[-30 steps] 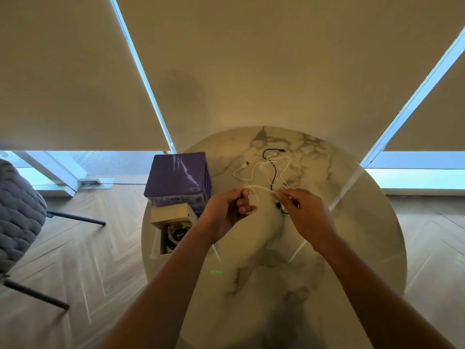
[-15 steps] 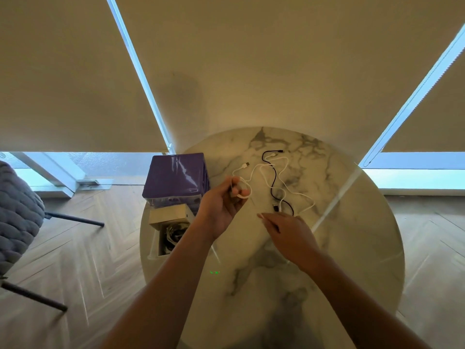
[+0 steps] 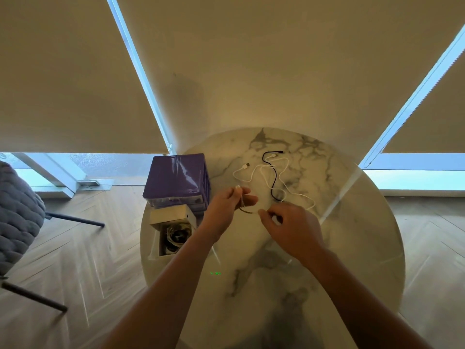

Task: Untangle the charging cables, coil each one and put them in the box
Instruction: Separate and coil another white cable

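Your left hand (image 3: 227, 206) pinches one end of the white cable (image 3: 286, 188) and your right hand (image 3: 289, 226) pinches it a bit further along, so you can wind it into a loop. The rest lies crossed with the black cable (image 3: 274, 178) on the table (image 3: 352, 248). The box (image 3: 173, 233) sits open by the table's left edge, with bare table near you for coiling.

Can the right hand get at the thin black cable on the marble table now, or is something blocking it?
Probably yes: the thin black cable lies just beyond the right hand, uncovered; only the white cable crosses it.
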